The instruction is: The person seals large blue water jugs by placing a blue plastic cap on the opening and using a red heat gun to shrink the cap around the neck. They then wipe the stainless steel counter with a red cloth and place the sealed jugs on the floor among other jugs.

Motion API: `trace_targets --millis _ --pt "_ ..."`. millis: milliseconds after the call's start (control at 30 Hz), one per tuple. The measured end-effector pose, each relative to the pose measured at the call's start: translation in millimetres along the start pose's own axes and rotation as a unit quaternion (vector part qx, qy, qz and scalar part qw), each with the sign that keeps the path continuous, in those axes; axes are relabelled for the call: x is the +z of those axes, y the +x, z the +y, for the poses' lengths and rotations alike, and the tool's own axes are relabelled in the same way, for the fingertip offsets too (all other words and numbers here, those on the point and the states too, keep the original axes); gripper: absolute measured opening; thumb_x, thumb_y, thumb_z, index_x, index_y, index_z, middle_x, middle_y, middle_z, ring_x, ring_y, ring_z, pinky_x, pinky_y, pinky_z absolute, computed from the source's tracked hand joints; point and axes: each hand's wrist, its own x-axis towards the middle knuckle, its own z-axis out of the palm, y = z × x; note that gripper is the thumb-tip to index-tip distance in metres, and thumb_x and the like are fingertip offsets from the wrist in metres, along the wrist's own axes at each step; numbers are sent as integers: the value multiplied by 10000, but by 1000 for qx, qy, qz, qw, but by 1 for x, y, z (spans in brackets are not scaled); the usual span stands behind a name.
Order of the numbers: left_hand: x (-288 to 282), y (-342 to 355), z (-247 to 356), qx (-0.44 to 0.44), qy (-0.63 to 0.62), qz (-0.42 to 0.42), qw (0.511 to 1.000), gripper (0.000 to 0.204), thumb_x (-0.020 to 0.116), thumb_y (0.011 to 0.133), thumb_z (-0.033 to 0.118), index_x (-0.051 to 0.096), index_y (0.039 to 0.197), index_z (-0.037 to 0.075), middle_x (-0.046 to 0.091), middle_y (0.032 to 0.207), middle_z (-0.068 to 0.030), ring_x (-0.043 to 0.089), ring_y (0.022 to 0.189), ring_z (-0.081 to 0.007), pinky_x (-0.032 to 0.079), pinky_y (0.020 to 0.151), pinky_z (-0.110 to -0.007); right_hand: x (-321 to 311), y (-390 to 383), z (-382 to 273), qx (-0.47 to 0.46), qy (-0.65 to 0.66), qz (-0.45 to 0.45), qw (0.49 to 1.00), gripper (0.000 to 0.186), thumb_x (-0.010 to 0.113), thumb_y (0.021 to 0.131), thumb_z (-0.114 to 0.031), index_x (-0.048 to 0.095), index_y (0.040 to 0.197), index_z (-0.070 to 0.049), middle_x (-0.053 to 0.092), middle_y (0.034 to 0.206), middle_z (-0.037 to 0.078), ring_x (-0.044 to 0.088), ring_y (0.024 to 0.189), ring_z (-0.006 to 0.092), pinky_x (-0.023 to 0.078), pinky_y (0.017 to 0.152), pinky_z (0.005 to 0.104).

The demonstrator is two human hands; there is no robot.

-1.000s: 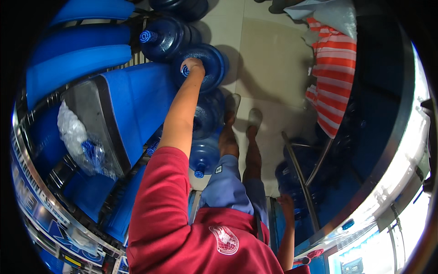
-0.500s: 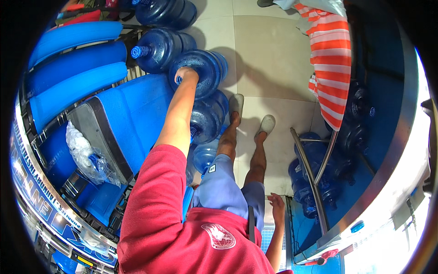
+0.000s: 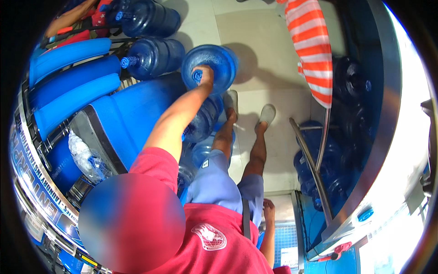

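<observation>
My left hand [image 3: 204,74] grips a large blue water jug [image 3: 219,57] by its neck. Seen from above, the jug's neck end faces me, and whether its base touches the floor I cannot tell. My right hand [image 3: 269,208] hangs by my right thigh with loosely bent fingers and nothing in it. Beyond the held jug, to its left, another blue jug [image 3: 159,57] lies on its side, with further jugs [image 3: 150,19] behind it. Closer to my legs are a blue jug [image 3: 205,116] and a paler one [image 3: 203,150].
Blue seats [image 3: 132,114] line the left, with a clear plastic bag [image 3: 89,157] on them. At right stand a metal rail [image 3: 312,169], a striped red-and-white cloth [image 3: 312,50] and several dark blue jugs [image 3: 319,173]. Another person's arm [image 3: 70,20] shows at the far left.
My left hand has moved the held jug to the right, away from the jug lying beside it. My right hand has shifted slightly downward and nearer my thigh.
</observation>
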Motion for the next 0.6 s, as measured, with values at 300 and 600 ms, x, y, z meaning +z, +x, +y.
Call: trace_targets --millis 300,600 --pt "-84 -40 17 67 242 217 943 257 730 567 40 643 804 -8 620 733 -116 630 665 -233 572 539 -368 40 82 -59 -108 -75 108 985 209 517 919 -78 640 1028 51 684 881 111 634 836 186 495 800 298" --pt "-77 -1 -80 119 -680 -313 652 867 634 778 625 527 1307 -54 651 1195 -221 697 995 -279 579 799 -395 171 260 -288 -184 7 -82 979 289 544 950 -237 652 1076 -1 687 930 98 654 848 134 515 760 251"
